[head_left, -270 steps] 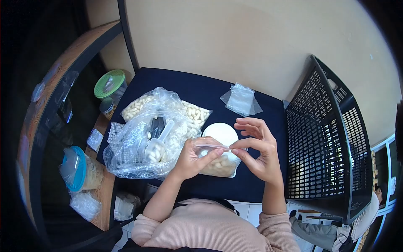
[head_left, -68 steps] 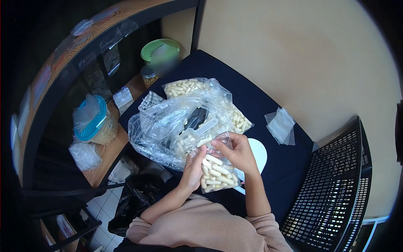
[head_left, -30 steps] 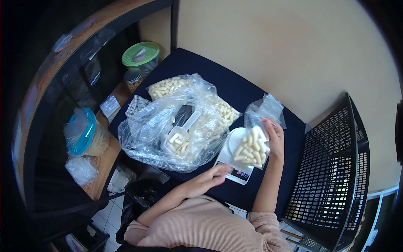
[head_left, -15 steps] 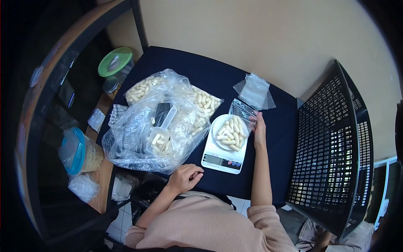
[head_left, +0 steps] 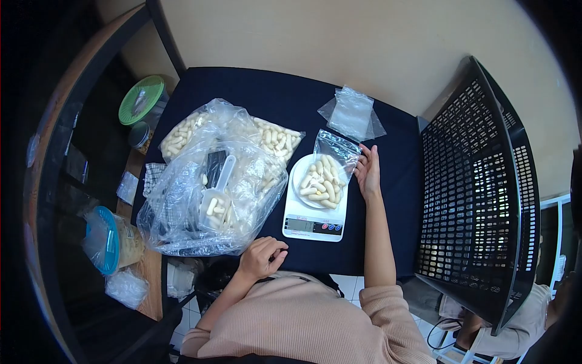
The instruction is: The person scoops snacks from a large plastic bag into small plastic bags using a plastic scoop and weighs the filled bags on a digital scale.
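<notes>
Clear plastic bag on scale is judged light, slippery, best gripped at top; right hand spread beside, left hand curled.

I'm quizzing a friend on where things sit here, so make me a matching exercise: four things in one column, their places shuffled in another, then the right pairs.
Things
1. Clear plastic zip bag of pale, finger-shaped pieces
2. Translucent white plastic scoop
3. Pile of flat clear plastic bags
4. Tall black perforated plastic basket

Places
A. At the back of the rectangular navy-topped table
B. On the rectangular white digital scale
C. Along the table's right side
D. Amid the folds of the large, crumpled clear plastic bag

Pairs: 1-B, 2-D, 3-A, 4-C
</notes>
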Action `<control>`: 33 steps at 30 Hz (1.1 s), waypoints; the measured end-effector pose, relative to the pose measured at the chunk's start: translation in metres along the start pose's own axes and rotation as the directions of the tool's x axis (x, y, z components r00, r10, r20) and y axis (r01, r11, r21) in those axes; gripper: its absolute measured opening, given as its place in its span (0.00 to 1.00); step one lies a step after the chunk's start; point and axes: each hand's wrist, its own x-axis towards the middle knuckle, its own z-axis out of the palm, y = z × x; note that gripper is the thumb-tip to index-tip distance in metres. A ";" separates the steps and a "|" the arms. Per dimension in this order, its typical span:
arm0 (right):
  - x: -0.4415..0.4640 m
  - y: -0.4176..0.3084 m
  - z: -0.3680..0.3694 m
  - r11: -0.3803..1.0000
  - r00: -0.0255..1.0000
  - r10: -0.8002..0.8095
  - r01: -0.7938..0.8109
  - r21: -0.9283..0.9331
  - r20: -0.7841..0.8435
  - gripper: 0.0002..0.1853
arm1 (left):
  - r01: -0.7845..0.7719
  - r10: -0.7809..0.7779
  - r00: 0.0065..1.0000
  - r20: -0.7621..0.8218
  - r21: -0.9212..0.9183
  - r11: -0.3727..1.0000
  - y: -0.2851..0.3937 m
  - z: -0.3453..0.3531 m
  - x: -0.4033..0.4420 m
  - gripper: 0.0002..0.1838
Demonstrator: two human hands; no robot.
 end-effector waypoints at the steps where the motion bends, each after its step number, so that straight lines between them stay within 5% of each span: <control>1: 0.000 -0.001 0.001 1.000 1.000 0.007 -0.006 -0.006 0.008 0.37 | -0.001 0.001 1.000 0.002 -0.003 1.000 0.000 0.000 0.000 0.03; 6: -0.003 -0.015 0.009 0.997 0.999 0.048 -0.049 0.053 0.012 0.35 | -0.024 0.024 1.000 -0.009 -0.006 1.000 -0.003 0.001 -0.002 0.03; 8: 0.000 -0.026 0.019 0.879 0.990 -0.128 0.141 -0.455 0.060 0.31 | -0.040 0.040 0.999 -0.003 -0.003 0.999 -0.003 -0.001 -0.002 0.03; 11: 0.007 -0.070 0.033 0.761 0.909 -0.148 0.356 -0.542 0.390 0.20 | -0.072 0.072 0.997 -0.003 0.006 0.997 -0.003 0.000 0.000 0.03; 13: 0.007 -0.133 0.053 0.605 0.857 -0.390 0.513 -0.609 0.336 0.15 | -0.077 0.077 0.997 -0.002 -0.003 0.997 -0.004 0.001 -0.002 0.03; 15: 0.014 -0.201 0.058 0.283 0.624 -0.699 0.690 -0.666 0.350 0.14 | -0.096 0.095 0.995 -0.013 -0.005 0.995 -0.004 0.003 -0.002 0.03; 17: 0.031 -0.277 0.043 0.017 0.420 -0.842 0.646 -0.763 0.337 0.09 | -0.109 0.109 0.994 0.006 -0.013 0.994 -0.005 0.003 -0.002 0.02; 18: -0.012 -0.319 0.079 0.281 0.650 -0.759 0.388 -0.878 0.044 0.10 | -0.103 0.103 0.995 0.008 -0.003 0.995 -0.005 0.003 -0.003 0.02; 19: -0.008 -0.361 0.064 0.045 0.536 -0.824 0.384 -0.922 0.183 0.09 | -0.106 0.107 0.994 0.027 -0.014 0.994 -0.004 0.003 -0.004 0.02; 25: -0.087 -0.484 -0.008 0.027 0.727 -0.654 -0.256 -0.966 -0.210 0.12 | -0.110 0.110 0.994 0.013 -0.021 0.994 -0.008 0.004 -0.004 0.01; 27: -0.073 -0.527 -0.133 -0.170 0.958 -0.284 -0.001 -0.985 0.048 0.07 | -0.100 0.100 0.995 0.028 -0.013 0.995 -0.008 0.004 -0.004 0.02; 28: -0.101 -0.484 -0.110 0.085 0.950 -0.268 -0.143 -0.986 -0.161 0.07 | -0.109 0.110 0.994 0.027 -0.018 0.994 -0.009 0.004 -0.004 0.02; 29: -0.112 -0.458 -0.120 -0.052 0.924 -0.267 -0.298 -0.953 -0.274 0.06 | -0.110 0.111 0.993 0.029 -0.023 0.994 -0.009 0.004 -0.004 0.02; 31: -0.133 -0.396 -0.123 -0.089 0.914 -0.084 -0.404 -0.910 -0.398 0.07 | -0.111 0.113 0.993 0.044 -0.026 0.993 -0.008 0.004 -0.003 0.02; 33: -0.135 -0.345 -0.163 -0.283 0.971 -0.001 -0.230 -0.931 -0.239 0.05 | -0.096 0.097 0.994 0.052 -0.023 0.995 -0.006 0.003 -0.003 0.02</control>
